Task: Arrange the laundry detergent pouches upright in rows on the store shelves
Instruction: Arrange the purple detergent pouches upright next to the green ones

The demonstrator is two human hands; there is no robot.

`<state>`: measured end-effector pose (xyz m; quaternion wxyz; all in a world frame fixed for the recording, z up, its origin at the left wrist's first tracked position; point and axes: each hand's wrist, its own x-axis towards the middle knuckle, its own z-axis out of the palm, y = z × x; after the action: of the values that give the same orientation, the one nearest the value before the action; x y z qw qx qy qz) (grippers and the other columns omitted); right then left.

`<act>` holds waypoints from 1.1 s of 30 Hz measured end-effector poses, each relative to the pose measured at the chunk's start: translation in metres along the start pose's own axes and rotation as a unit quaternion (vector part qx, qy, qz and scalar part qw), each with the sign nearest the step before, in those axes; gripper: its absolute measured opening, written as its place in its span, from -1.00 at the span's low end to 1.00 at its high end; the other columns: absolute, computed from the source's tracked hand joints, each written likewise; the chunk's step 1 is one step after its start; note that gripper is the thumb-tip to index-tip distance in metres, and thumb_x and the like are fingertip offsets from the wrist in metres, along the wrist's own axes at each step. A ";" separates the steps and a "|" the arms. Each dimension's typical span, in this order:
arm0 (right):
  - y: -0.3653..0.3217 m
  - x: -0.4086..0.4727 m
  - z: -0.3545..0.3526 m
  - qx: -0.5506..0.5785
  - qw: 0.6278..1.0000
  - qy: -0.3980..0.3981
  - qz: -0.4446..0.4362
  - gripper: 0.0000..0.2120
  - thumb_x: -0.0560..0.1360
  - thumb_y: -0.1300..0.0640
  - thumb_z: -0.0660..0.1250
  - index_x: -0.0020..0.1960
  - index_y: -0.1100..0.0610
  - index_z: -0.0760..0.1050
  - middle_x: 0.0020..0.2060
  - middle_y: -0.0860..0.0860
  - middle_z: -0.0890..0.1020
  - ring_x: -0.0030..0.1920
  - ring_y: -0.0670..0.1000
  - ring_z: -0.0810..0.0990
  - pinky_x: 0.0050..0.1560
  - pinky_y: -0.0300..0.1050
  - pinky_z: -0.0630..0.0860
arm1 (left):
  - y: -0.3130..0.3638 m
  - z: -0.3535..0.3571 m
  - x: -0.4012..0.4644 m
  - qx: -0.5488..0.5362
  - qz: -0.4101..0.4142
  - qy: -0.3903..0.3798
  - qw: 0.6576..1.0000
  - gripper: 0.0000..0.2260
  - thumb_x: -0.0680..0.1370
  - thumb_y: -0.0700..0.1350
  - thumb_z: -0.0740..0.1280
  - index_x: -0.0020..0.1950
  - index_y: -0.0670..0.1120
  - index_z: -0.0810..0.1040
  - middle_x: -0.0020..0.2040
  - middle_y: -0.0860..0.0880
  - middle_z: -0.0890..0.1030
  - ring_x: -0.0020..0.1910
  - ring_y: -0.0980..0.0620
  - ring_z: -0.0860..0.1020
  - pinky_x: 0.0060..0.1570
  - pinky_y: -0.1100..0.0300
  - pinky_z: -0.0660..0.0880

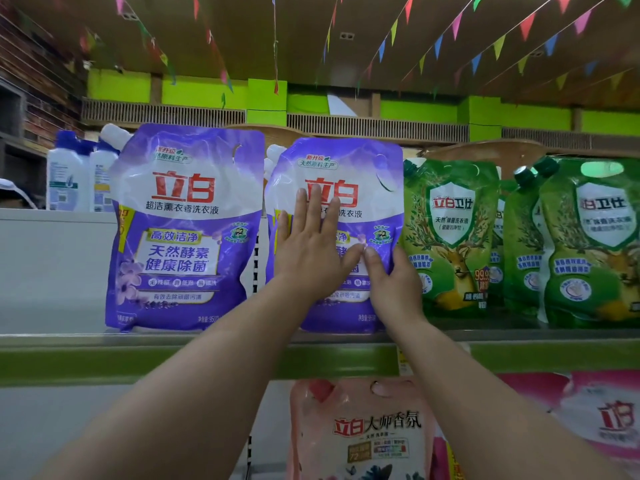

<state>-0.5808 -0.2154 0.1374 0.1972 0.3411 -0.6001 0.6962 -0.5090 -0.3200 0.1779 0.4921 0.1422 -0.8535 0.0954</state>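
Two purple detergent pouches stand upright on the upper shelf (207, 344). The left purple pouch (183, 230) stands alone. On the front of the right purple pouch (349, 168), my left hand (311, 244) presses flat with straight fingers. My right hand (391, 282) grips that pouch's lower right edge, thumb on the front and fingers hidden behind. Green pouches (450, 237) stand upright in a row to its right.
White bottles (79, 174) stand at the far left of the upper shelf, beside a bare stretch of white back panel. Pink pouches (367, 431) sit on the shelf below. More green pouches (588, 244) fill the right end. Bunting hangs overhead.
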 end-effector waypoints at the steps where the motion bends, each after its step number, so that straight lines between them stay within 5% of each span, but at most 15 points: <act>1: 0.000 0.000 0.000 -0.004 1.000 0.003 0.002 -0.80 0.56 -0.10 0.22 0.10 -0.02 0.45 -0.11 -0.10 0.60 -0.28 -0.19 0.59 -0.49 -0.35 0.41 | 0.000 0.000 0.000 0.002 0.001 -0.002 1.000 -0.28 0.54 0.32 0.02 0.57 0.00 -0.15 0.56 -0.08 -0.25 0.51 -0.06 -0.31 0.44 -0.06 -0.29; 6: 0.001 0.000 0.000 -0.009 1.000 -0.001 0.008 -0.78 0.57 -0.10 0.19 0.14 -0.02 0.43 -0.12 -0.10 0.59 -0.30 -0.17 0.61 -0.49 -0.30 0.46 | 0.002 -0.003 0.002 0.008 -0.002 -0.013 1.000 -0.26 0.53 0.31 0.07 0.57 0.02 -0.15 0.55 -0.10 -0.28 0.51 -0.09 -0.32 0.44 -0.09 -0.26; 11: 0.002 0.000 -0.003 -0.010 1.000 -0.003 0.010 -0.75 0.59 -0.10 0.15 0.18 0.01 0.41 -0.08 -0.04 0.61 -0.21 -0.07 0.64 -0.35 -0.13 0.57 | -0.001 -0.004 -0.010 -0.091 -0.012 0.070 0.993 -0.32 0.54 0.24 0.17 0.56 0.13 -0.07 0.56 -0.07 -0.27 0.52 -0.06 -0.29 0.45 -0.07 -0.22; 14: 0.002 0.001 -0.003 -0.004 1.000 0.002 0.018 -0.76 0.60 -0.10 0.13 0.15 0.01 0.40 -0.15 -0.08 0.61 -0.34 -0.17 0.63 -0.48 -0.30 0.47 | -0.005 -0.001 -0.018 -0.192 -0.099 0.067 0.974 -0.32 0.53 0.25 0.19 0.55 0.17 -0.08 0.56 0.00 -0.27 0.53 -0.10 -0.23 0.45 -0.16 -0.02; 18: 0.000 0.002 -0.003 0.023 0.999 0.016 0.037 -0.77 0.59 -0.14 0.09 -0.01 -0.03 0.43 -0.22 -0.07 0.62 -0.38 -0.23 0.62 -0.52 -0.36 0.44 | -0.007 0.000 -0.025 -0.236 -0.109 0.056 0.964 -0.31 0.49 0.30 0.22 0.52 0.27 -0.06 0.55 0.05 -0.26 0.52 -0.17 -0.06 0.33 -0.19 0.31; 22: -0.001 0.003 -0.005 0.060 0.995 0.031 0.075 -0.67 0.59 -0.17 0.06 -0.06 0.02 0.48 -0.25 -0.06 0.64 -0.38 -0.16 0.64 -0.48 -0.28 0.49 | -0.010 0.002 -0.030 -0.279 -0.165 0.037 0.945 -0.27 0.42 0.34 0.27 0.47 0.35 -0.04 0.54 -0.08 -0.12 0.49 -0.18 0.09 0.28 -0.18 0.37; 27: 0.001 0.003 -0.006 0.055 0.995 0.047 0.072 -0.70 0.59 -0.13 0.11 -0.10 0.05 0.47 -0.25 -0.05 0.63 -0.39 -0.19 0.61 -0.48 -0.31 0.47 | -0.009 0.003 -0.031 -0.226 -0.203 0.036 0.952 -0.22 0.39 0.39 0.26 0.48 0.34 -0.10 0.43 -0.18 0.14 0.41 -0.21 0.20 0.26 -0.16 0.38; 33: -0.001 0.001 -0.006 0.049 0.994 0.066 0.070 -0.69 0.58 -0.12 0.15 -0.22 0.04 0.43 -0.35 -0.08 0.60 -0.50 -0.26 0.56 -0.59 -0.39 0.39 | -0.004 0.003 -0.034 -0.194 -0.219 0.053 0.955 -0.21 0.40 0.39 0.26 0.49 0.30 -0.11 0.41 -0.20 0.13 0.38 -0.23 0.18 0.23 -0.11 0.34</act>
<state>-0.5820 -0.2092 0.1386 0.1705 0.2606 -0.5730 0.7581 -0.4942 -0.3197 0.1470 0.5638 0.2225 -0.7759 -0.1747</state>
